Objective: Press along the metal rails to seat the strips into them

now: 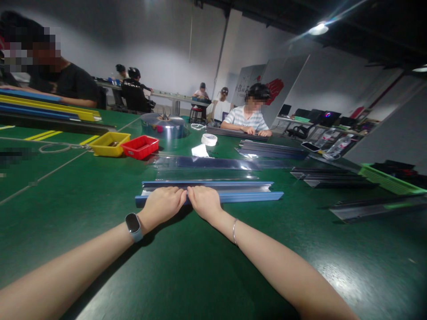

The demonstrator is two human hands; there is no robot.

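A long blue channel-shaped profile [250,196] lies crosswise on the green table, with a pale strip showing inside it. My left hand [164,203], below a wrist band with a dark screen, is closed over its left half. Close beside it, my right hand [204,202] is closed on the middle of the same profile, a thin silver bangle on that wrist. The two hands nearly touch at the thumbs. Both sets of fingertips are hidden behind the hands. Just beyond the profile lie clear plastic strips [207,174].
A yellow bin [110,144], a red bin [140,147], a film roll [163,126] and a tape roll [209,140] stand farther back on the table [267,266]. Dark profiles [336,178] and a green basket [390,179] are at right. People sit across and at left.
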